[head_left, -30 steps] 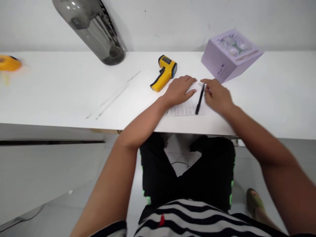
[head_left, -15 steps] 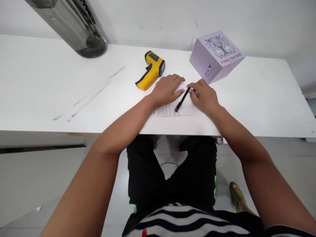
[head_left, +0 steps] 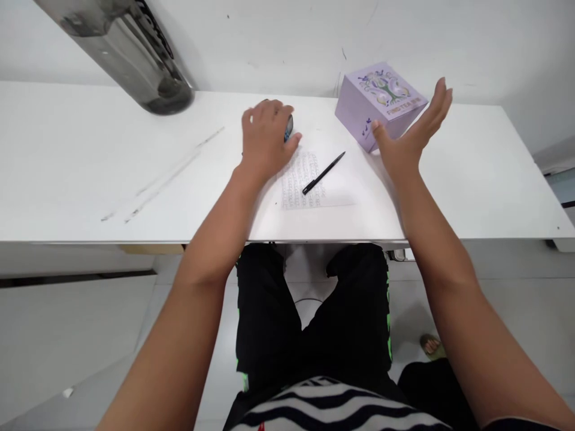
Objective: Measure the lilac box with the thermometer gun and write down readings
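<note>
My left hand [head_left: 266, 139] lies over the infrared thermometer, its fingers curled across the top. Only the thermometer's dark, blue-buttoned end [head_left: 288, 128] shows beside my thumb; the yellow body is hidden beneath. My right hand [head_left: 411, 134] is open, fingers spread, at the front right corner of a lilac tea box [head_left: 366, 114]. Its thumb overlaps the box's front face; I cannot tell whether it touches. Between my hands a black pen [head_left: 323, 173] rests slantwise on a paper sheet [head_left: 291, 185] covered in handwriting.
A large grey see-through bottle [head_left: 148, 66] stands at the back left of the white table [head_left: 67, 173], close to the wall. Dark scuff marks run across the tabletop on the left. Below the front edge are my legs [head_left: 309, 335] and, to the right, another person's foot [head_left: 432, 346].
My right hand has let go of the pen and moved right to the tea box, its fingers spreading. My left hand has moved left from the paper onto the thermometer.
</note>
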A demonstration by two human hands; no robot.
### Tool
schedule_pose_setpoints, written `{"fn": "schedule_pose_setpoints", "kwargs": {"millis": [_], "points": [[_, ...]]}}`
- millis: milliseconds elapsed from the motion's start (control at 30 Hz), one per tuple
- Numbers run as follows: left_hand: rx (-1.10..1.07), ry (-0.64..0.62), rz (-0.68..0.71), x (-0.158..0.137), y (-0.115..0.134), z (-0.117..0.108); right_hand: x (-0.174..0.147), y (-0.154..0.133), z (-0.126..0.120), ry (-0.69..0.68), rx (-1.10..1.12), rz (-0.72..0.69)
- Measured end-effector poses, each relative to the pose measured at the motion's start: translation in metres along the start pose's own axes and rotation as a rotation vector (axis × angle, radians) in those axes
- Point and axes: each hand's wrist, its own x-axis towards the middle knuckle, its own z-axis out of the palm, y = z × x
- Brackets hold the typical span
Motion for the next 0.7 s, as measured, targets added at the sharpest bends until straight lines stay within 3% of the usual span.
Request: {"fn": "schedule_pose_setpoints", "kwargs": {"millis": [167, 267, 433, 600, 700], "points": [[0.041, 0.048, -0.278, 0.006, -0.031, -0.001, 0.001, 0.008, 0.014, -0.111, 0.194, 0.191], [0.103, -0.003, -0.329, 0.008, -0.045, 0.003, 0.002, 0.009, 0.015, -0.213, 0.225, 0.158], [0.101, -0.074, -0.234, 0.009, -0.055, 0.01, 0.004, 0.008, 0.012, -0.319, 0.129, 0.025], [0.029, -0.122, -0.009, 0.015, -0.059, 0.013, 0.004, -0.004, 0.009, -0.396, 0.112, -0.034], [0.038, -0.147, -0.069, 0.018, -0.06, 0.014, 0.004, -0.009, 0.006, -0.399, 0.151, -0.015]]}}
